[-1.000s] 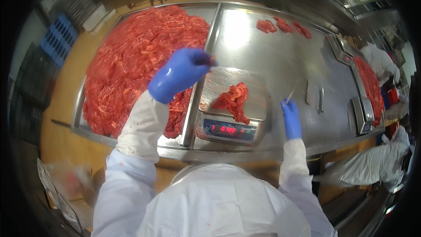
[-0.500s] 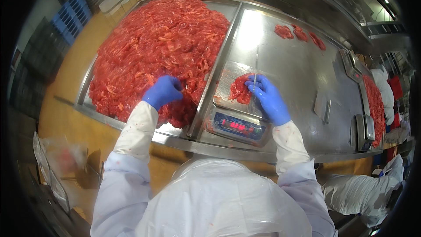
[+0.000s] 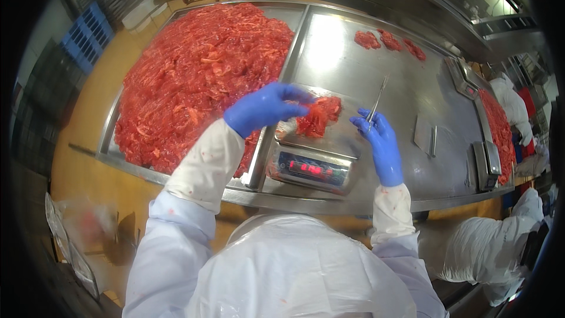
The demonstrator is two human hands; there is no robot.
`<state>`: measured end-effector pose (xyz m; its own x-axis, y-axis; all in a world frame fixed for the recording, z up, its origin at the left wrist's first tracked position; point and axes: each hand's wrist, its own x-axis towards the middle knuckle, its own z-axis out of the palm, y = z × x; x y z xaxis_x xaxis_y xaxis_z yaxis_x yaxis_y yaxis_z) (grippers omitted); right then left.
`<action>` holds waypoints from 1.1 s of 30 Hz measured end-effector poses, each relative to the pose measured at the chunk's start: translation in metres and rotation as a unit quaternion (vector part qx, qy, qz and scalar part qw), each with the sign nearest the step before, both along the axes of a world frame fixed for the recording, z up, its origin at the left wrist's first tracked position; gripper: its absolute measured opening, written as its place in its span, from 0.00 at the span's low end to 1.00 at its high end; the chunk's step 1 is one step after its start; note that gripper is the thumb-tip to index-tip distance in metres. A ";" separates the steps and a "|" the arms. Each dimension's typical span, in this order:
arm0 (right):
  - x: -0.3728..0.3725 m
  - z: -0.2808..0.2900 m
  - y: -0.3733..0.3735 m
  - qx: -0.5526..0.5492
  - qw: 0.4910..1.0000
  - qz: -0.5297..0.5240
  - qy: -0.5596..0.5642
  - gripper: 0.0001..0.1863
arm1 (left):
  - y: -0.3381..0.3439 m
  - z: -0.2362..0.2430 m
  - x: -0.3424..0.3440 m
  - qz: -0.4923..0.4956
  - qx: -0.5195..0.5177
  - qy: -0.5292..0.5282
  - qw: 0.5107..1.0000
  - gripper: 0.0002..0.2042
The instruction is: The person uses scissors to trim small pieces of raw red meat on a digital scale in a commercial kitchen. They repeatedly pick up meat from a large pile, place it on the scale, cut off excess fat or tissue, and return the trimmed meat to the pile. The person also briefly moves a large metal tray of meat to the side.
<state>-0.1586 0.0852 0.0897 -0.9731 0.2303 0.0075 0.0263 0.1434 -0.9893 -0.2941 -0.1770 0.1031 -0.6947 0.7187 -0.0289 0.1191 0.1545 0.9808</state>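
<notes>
Raw red meat slices (image 3: 318, 116) lie in a small heap on the metal plate of a digital scale (image 3: 309, 171) with a lit red display. My left hand (image 3: 262, 109), in a blue glove, reaches over the scale's left side. Its fingers are stretched out and apart at the edge of the meat, slightly blurred. To the right of the scale my right hand (image 3: 381, 144), also gloved in blue, is closed on a slim pointed metal tool (image 3: 378, 98) whose tip points away from me. Whether it is tweezers or a blade I cannot make out.
A big mound of raw meat (image 3: 200, 76) fills the left tray. Several meat pieces (image 3: 388, 40) lie at the far side of the steel table (image 3: 341, 70). A flat metal scraper (image 3: 426, 135) and more scales (image 3: 486, 165) stand right. A co-worker in white (image 3: 491, 244) is at lower right.
My left hand has moved right from the meat mound to the scale. My right hand has drawn back right from the meat, tool still in it. The view has shifted slightly.
</notes>
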 end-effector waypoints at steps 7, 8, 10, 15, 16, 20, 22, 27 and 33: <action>0.055 -0.032 0.038 -0.046 0.995 -0.083 0.000 0.22 | -0.099 -0.155 -0.002 0.118 -0.492 0.278 0.817 0.13; 0.062 -0.038 0.043 -0.049 0.995 -0.090 -0.009 0.22 | -0.100 -0.152 -0.004 0.108 -0.488 0.270 0.823 0.12; 0.074 -0.046 0.045 -0.055 0.993 -0.103 -0.026 0.22 | -0.104 -0.137 -0.004 0.089 -0.479 0.250 0.837 0.11; 0.079 -0.053 0.041 -0.072 0.991 -0.106 -0.036 0.23 | -0.096 -0.066 -0.014 0.197 -0.173 -0.010 0.965 0.10; 0.078 -0.052 0.041 -0.069 0.991 -0.105 -0.037 0.22 | -0.085 -0.029 -0.007 0.199 -0.128 -0.047 0.971 0.09; 0.065 -0.046 0.031 -0.061 0.995 -0.078 -0.033 0.22 | -0.082 0.013 -0.011 0.211 -0.125 0.111 0.963 0.09; 0.063 -0.045 0.030 -0.058 0.995 -0.069 -0.029 0.22 | -0.071 0.040 -0.001 0.213 -0.084 0.064 0.971 0.10; 0.061 -0.045 0.030 -0.054 0.996 -0.061 -0.020 0.23 | -0.052 0.065 -0.008 0.201 0.062 0.099 0.973 0.13; 0.066 -0.042 0.033 -0.055 0.995 -0.077 -0.011 0.24 | 0.003 0.081 0.003 0.096 0.225 0.012 0.970 0.12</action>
